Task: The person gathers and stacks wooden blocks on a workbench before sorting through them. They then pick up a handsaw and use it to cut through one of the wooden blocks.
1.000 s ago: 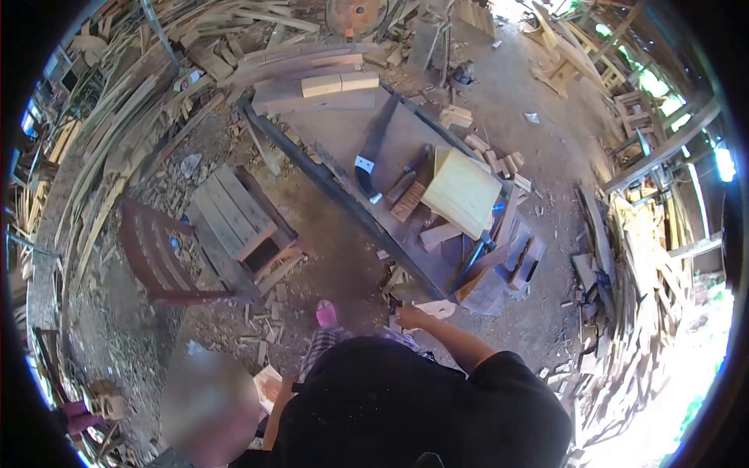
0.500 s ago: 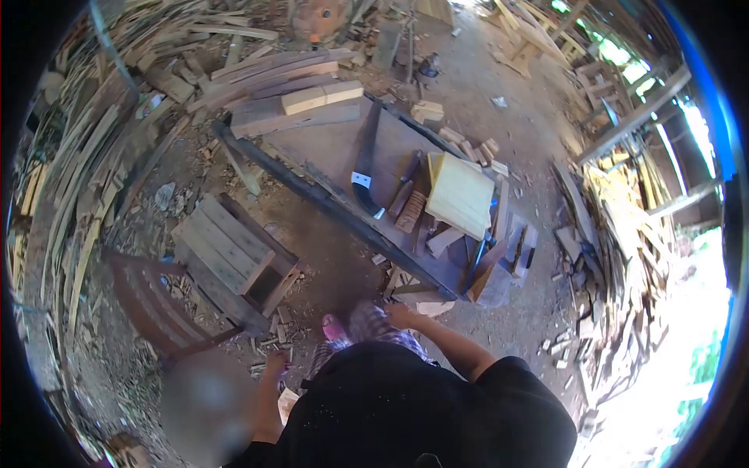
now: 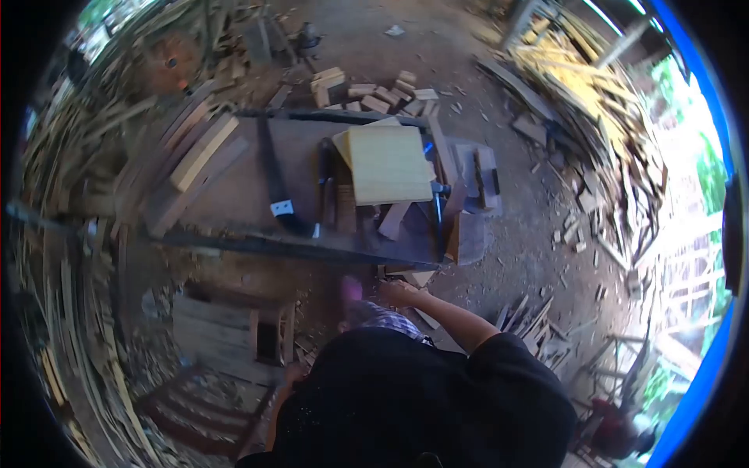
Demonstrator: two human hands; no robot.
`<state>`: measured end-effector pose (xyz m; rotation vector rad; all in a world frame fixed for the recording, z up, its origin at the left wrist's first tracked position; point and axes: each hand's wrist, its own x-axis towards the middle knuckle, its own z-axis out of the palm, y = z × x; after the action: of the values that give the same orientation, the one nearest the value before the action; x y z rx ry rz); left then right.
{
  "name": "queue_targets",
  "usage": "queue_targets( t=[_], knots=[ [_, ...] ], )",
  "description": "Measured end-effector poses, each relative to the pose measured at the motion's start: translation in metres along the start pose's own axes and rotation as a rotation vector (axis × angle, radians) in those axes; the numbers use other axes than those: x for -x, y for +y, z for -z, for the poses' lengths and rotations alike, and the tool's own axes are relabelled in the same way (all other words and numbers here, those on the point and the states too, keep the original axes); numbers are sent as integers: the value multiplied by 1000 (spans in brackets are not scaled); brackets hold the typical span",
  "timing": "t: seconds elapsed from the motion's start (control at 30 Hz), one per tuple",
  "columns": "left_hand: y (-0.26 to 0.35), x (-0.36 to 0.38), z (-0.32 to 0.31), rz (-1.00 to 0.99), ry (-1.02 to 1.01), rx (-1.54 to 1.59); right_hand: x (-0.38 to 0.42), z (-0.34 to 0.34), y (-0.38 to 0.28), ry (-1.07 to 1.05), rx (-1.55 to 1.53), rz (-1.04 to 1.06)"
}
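Observation:
My right hand (image 3: 398, 293) hangs beside my thigh, near the front edge of a low workbench (image 3: 226, 187); its fingers are too blurred to read. My left hand (image 3: 296, 373) is low at my side, close to a box-like wooden piece (image 3: 211, 326) with a square opening, its fingers mostly hidden. Pale square boards (image 3: 390, 165) lie stacked on the bench. Right of them rests a hammer (image 3: 438, 204). To their left are dark-handled tools (image 3: 324, 168) and a long dark curved strip (image 3: 271, 160) with a white patch near its end.
A brown slatted frame (image 3: 199, 413) lies on the floor at lower left. Wood blocks (image 3: 382, 97) are heaped behind the bench. Long offcuts are piled along the left (image 3: 78, 257) and right (image 3: 593, 117). Something red (image 3: 612, 429) is at lower right.
My view has turned to the right, so the bench now lies nearly level across it. I stand closer to the bench's right part. Both hands stay low at my sides.

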<state>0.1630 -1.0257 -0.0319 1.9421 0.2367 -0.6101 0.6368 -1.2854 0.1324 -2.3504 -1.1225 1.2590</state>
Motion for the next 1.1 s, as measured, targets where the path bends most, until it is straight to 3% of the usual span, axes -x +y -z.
queue_targets(
  t=[0.07,0.1,0.2,0.27,0.3,0.37,0.43,0.53,0.63,0.67,0.73,0.77,0.83,0.97,1.1],
  knots=[
    [29,-56,61,-409,-119,-683,-1,15,-7,28,-60,-46],
    [5,-67,65,-424,-142,-695,1,23,-11,37,-94,-72],
    [15,-73,115,85,15,-177,6,36,-15,150,-220,-59],
    [64,-81,145,435,128,163,10,50,-18,167,-255,-69],
    [85,-88,159,433,114,148,12,57,-19,171,-273,-68],
    [135,-106,184,676,269,481,19,68,-15,285,-291,-31],
    [149,-128,197,695,287,547,28,79,-4,395,-304,5],
    [175,-151,218,716,295,623,56,104,12,948,-338,-18],
    [191,-163,229,720,282,585,92,136,22,1272,-180,-327],
    [191,-167,232,729,285,541,98,139,32,1276,-187,-334],
    [189,-171,236,724,288,545,104,141,47,1321,-109,-720],
    [187,-171,237,718,294,560,104,142,52,1320,-117,-732],
    [183,-170,244,720,264,510,101,143,60,1170,-201,-933],
    [175,-166,266,669,127,466,90,145,63,1053,-279,-1048],
    [171,-168,278,748,220,521,83,143,63,1139,-482,-1080]
  ],
)
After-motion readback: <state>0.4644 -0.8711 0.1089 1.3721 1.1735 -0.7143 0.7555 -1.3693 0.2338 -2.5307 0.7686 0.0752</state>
